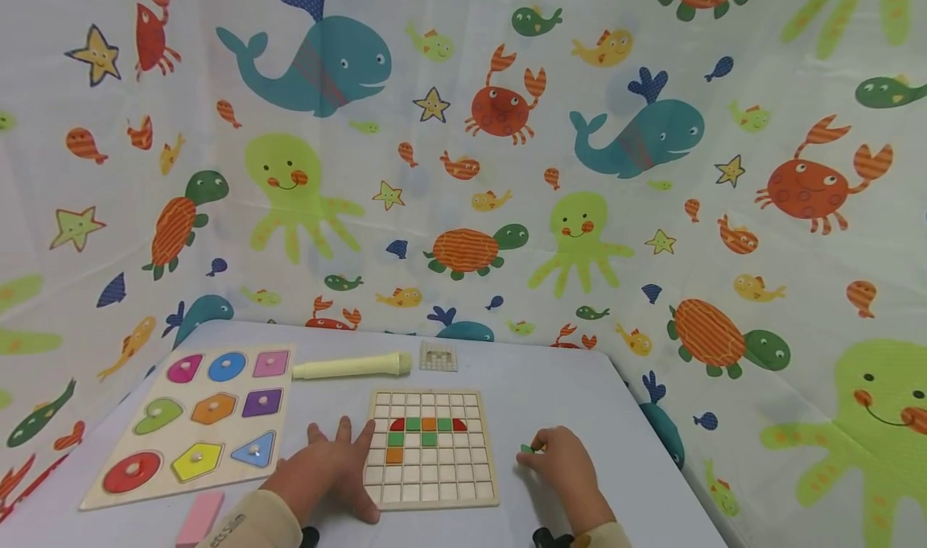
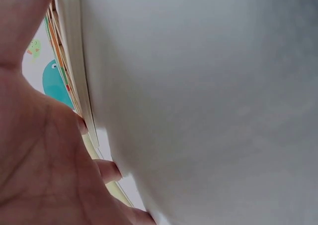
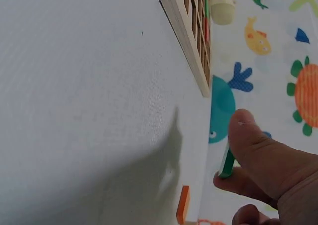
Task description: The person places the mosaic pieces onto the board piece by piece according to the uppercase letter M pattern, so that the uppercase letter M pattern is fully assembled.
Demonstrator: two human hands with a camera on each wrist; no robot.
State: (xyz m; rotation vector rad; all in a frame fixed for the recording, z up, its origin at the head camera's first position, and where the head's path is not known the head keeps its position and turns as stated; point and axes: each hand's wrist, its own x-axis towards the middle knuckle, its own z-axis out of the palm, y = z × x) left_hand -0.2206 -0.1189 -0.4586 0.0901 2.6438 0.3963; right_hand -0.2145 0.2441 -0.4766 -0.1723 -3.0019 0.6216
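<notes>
A shallow wooden grid board [image 1: 427, 492] lies flat on the table, several of its cells filled with red, green and orange tiles. Spread fingers of my left hand [image 1: 329, 466] rest along the board's left side, the thumb by its near left corner. Right of the board, my right hand [image 1: 568, 469] pinches a small green tile [image 3: 227, 163] between thumb and index finger, held above the table. An orange tile [image 3: 183, 205] sits on the table beneath that hand. In the left wrist view the left palm [image 2: 44, 155] shows beside the board's edge.
A wooden shape puzzle [image 1: 174, 403] with knobbed pieces lies at the left. Behind the board are a pale yellow tube [image 1: 351, 367] and a small patterned card [image 1: 438, 356]. A pink block [image 1: 199, 519] lies at the near left. A sea-animal curtain [image 1: 463, 170] hangs behind the table.
</notes>
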